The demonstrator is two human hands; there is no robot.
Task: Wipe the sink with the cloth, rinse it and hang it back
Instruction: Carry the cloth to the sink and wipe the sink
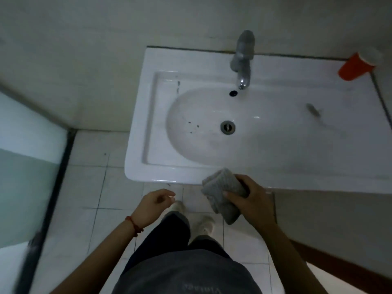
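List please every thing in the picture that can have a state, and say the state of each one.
cloth: folded, gripped by the right hand, in front of the sink's front edge
left hand: empty, fingers loosely curled
sink: basin has dark specks, no standing water visible
tap: no water running
drain: appears open, no plug visible
red cup: stands on the sink's far right corner

I log the sink (148,115) as glossy white, with dark specks in the basin and a grey smear on its right ledge. Faucet (242,60): dull silver-grey. Drain ring (227,127): grey metal. Cloth (222,194): plain light grey, ribbed weave. Cup (353,67): orange-red. Wrist bracelet (134,225): red. Floor tiles (89,187): white with dark grout lines. Trousers (169,236): dark navy.
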